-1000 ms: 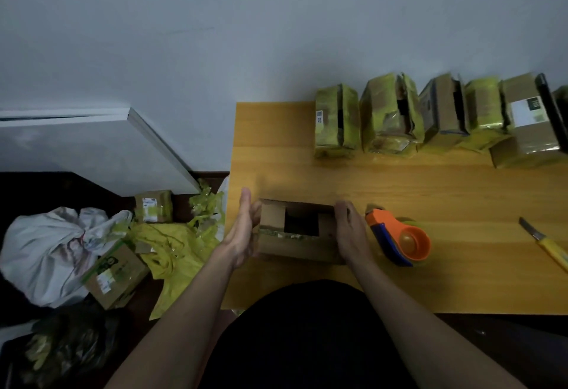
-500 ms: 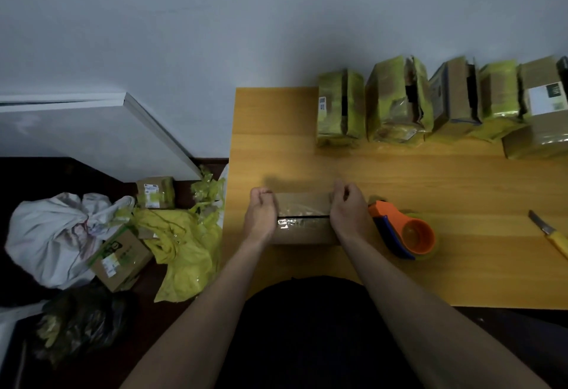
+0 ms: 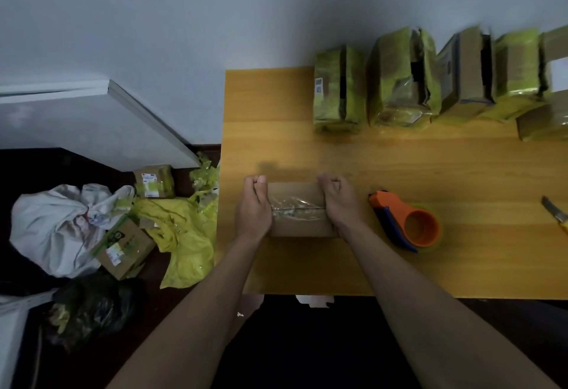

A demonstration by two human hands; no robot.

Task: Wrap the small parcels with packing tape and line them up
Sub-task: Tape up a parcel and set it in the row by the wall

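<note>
A small cardboard parcel [image 3: 299, 208] lies flat on the wooden counter [image 3: 430, 167], near its left edge and toward the 6 o'clock side; its flaps are down, with a strip of clear crinkled tape along the centre seam. The left hand [image 3: 254, 207] clasps the parcel's left end, fingers curled over the far top corner, so that grip is grasping the parcel; the right hand [image 3: 339, 202] does likewise at the right end, fingers bent over the far edge, also grasping the parcel; both forearms reach in from 6 o'clock.

Just beside the right hand, at 3 o'clock from the parcel, a tape dispenser [image 3: 405, 221] with an orange body, a blue handle and a roll of clear tape rests on the counter, apart from the parcel; farther toward 3 o'clock, at the picture's edge, lies a knife [image 3: 554, 213] with a yellow handle, only partly in view.

Along the wall at 1 o'clock stands a row of wrapped parcels [image 3: 430, 81], upright and side by side, most bound in yellow-green tape, some showing bare cardboard; the rightmost is cut off by the frame.

On the dark floor at 9 o'clock from the counter lie a white sack [image 3: 55, 228], a heap of crumpled yellow wrapping [image 3: 181, 235], two taped boxes [image 3: 123, 247] with labels, and a black bag [image 3: 89, 308]; a white board [image 3: 92, 118] leans against the wall at 10 o'clock.
</note>
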